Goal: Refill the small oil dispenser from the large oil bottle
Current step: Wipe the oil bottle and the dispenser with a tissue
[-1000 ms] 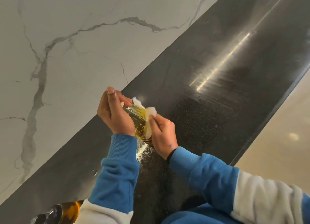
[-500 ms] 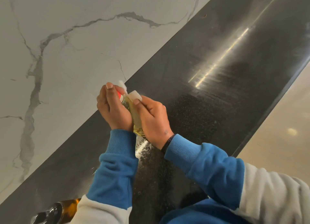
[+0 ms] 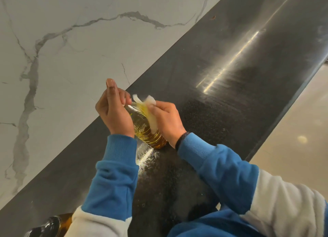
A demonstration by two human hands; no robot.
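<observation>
The small oil dispenser (image 3: 146,128) stands on the dark countertop (image 3: 221,77) near the marble wall (image 3: 71,41), already full of golden oil. The left hand (image 3: 113,112) grips its neck; the right hand (image 3: 166,119) pinches a white tissue (image 3: 150,112) against its side. Pouring looks finished, only wiping remains. The large oil bottle (image 3: 51,224) sits at the near left edge.

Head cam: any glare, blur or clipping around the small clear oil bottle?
Head view: a bright glare streak runs along the glossy black stone counter, with a second reflection just below the small clear ribbed oil bottle; the bottle and both hands are sharp; the dark glass bottle is cut off at the bottom-left edge; straight counter edges look slightly bowed.
</observation>
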